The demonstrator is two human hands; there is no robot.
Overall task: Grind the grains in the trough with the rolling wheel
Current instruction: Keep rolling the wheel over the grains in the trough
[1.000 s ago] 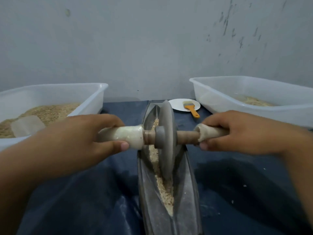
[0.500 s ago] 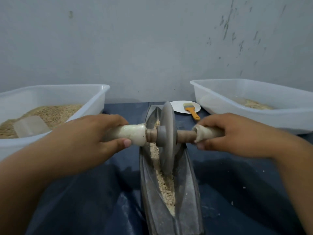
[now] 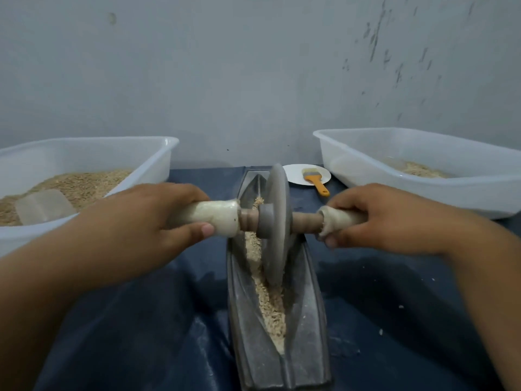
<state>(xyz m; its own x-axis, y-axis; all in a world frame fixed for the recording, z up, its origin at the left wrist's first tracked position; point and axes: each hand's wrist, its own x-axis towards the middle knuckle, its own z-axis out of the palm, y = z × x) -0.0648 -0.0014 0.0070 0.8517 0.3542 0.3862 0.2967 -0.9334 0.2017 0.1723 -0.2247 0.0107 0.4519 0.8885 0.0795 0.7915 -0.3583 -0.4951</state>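
Fingers of the left hand [image 3: 141, 221] and right hand [image 3: 380, 218] curl tight around the cloth-wrapped wooden axle [image 3: 306, 221], its grey stone rolling wheel [image 3: 276, 221] standing in the long grey metal trough [image 3: 310, 320] over pale cracked grains [image 3: 270, 309]. Even pressure should keep it centred. White plastic tubs [image 3: 158, 159] flank the dark cloth's [image 3: 127, 334] edges; an orange-handled brush [image 3: 314, 179] lies behind.
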